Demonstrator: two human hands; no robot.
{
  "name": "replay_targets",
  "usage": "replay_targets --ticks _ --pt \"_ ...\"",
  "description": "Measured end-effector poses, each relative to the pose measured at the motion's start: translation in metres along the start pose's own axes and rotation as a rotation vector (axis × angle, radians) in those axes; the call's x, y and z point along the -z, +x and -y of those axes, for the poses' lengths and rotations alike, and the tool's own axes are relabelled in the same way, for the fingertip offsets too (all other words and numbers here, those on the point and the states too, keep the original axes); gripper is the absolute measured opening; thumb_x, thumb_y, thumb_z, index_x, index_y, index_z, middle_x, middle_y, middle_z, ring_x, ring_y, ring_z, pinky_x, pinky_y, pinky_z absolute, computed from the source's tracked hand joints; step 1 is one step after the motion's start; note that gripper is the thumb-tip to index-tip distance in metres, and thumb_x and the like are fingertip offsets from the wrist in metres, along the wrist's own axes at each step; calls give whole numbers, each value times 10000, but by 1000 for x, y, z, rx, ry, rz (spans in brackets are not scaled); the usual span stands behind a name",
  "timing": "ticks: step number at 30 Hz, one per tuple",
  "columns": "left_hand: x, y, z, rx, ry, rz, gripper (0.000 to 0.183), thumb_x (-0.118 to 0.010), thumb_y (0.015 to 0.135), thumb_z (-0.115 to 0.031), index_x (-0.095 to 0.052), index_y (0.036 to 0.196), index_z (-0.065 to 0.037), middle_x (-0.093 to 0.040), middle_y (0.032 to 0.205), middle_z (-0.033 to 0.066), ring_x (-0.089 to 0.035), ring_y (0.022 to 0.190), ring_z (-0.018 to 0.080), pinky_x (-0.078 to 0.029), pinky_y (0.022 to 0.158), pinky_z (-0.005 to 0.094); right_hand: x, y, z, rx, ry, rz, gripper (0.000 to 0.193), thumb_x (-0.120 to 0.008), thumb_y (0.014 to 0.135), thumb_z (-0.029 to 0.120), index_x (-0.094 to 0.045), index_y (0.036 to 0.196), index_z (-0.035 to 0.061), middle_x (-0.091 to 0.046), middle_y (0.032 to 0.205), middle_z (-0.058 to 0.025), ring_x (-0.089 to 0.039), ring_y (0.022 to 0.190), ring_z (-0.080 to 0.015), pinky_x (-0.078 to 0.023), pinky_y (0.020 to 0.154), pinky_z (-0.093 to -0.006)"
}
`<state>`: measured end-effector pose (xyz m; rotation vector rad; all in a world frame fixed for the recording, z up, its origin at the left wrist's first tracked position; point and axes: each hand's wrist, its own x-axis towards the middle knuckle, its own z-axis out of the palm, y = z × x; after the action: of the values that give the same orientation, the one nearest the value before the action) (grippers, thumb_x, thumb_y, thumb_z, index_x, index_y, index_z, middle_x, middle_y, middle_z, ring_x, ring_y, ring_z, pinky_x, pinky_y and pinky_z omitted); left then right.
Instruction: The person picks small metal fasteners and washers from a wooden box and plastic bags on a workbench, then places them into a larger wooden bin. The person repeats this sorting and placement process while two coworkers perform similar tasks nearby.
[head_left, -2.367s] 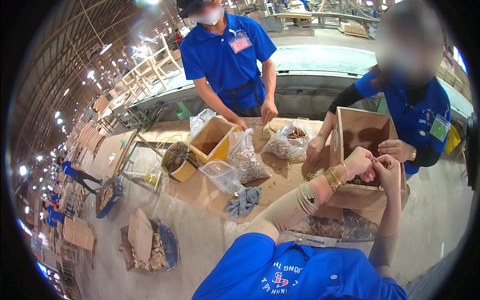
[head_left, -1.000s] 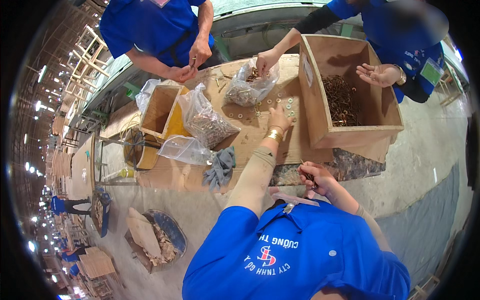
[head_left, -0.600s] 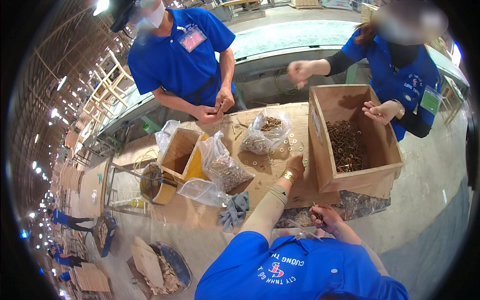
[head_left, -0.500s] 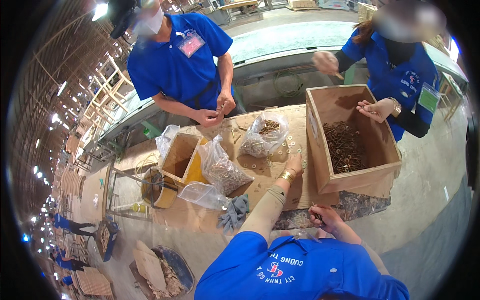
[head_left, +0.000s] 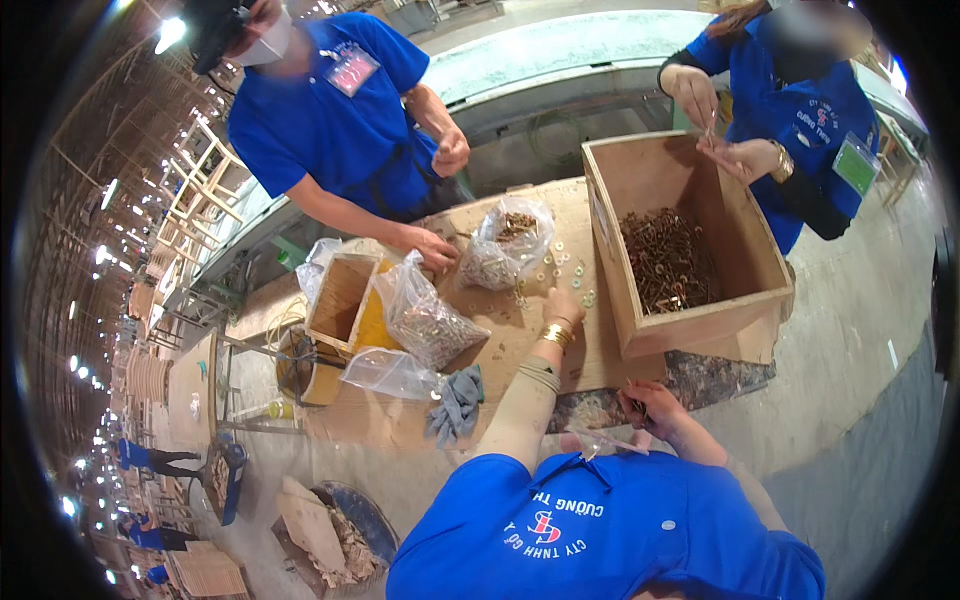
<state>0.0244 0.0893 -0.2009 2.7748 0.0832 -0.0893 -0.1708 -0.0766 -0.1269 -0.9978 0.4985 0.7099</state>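
We are seeing small pale washers (head_left: 588, 298) lying scattered on the cardboard (head_left: 590, 368), just left of the large wooden box (head_left: 700, 322). We are judging each one light, stiff and hardly fragile, yet awkward to lift because it is lying so flat; we are favouring a fingertip pinch across the outer rim, perhaps with one edge tipped up first. The left hand (head_left: 566, 306) is resting among them, knuckles up, its fingers pointing away; we are not managing to tell whether they are pinching anything.

Nearer us, beside the table's (head_left: 720, 383) near edge, the right hand (head_left: 660, 411) is curling closed around a few thin dark pieces, apparently screws (head_left: 638, 406). We are expecting these to be rigid and light, sliding against one another, so we are preferring a hold around the shanks.

Farther out, the box is holding a heap of loose fasteners (head_left: 665, 260). To the left, a clear bag (head_left: 500, 258) and a second bag (head_left: 430, 325) are slumping softly, probably heavy and needing support from beneath. Grey gloves (head_left: 457, 408) are lying nearby. Across from us, one co-worker's hand (head_left: 434, 249) is reaching beside the bags, while another co-worker's hands (head_left: 738, 157) are meeting over the box's far edge.
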Motion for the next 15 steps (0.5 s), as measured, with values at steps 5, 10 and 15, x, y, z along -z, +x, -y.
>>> replay_targets --ticks 5,10,15 --pt "5 -5 44 363 -1416 256 86 -516 688 -43 -497 604 -46 -453 503 43 -470 441 158 -403 400 278 3 0 -2 15 14 50 126 -524 826 182 -542 820 57 -497 589 -10 -419 448 -86 -309 385 -215" --pt "16 -6 55 510 -1660 439 111 -565 722 -100 -530 788 -17 -533 629 47 -494 529 130 -392 427 213 0 -2 0 -47 18 36 128 -538 820 187 -547 810 59 -490 580 -5 -398 424 -82 -304 376 -219" --pt "4 2 27 248 -1010 362 198 -631 715 -187 -537 797 -33 -538 629 45 -550 605 140 -438 476 240 -4 -3 -2 -38 5 49 128 -541 819 184 -549 794 59 -497 583 -7 -409 423 -82 -308 372 -217"
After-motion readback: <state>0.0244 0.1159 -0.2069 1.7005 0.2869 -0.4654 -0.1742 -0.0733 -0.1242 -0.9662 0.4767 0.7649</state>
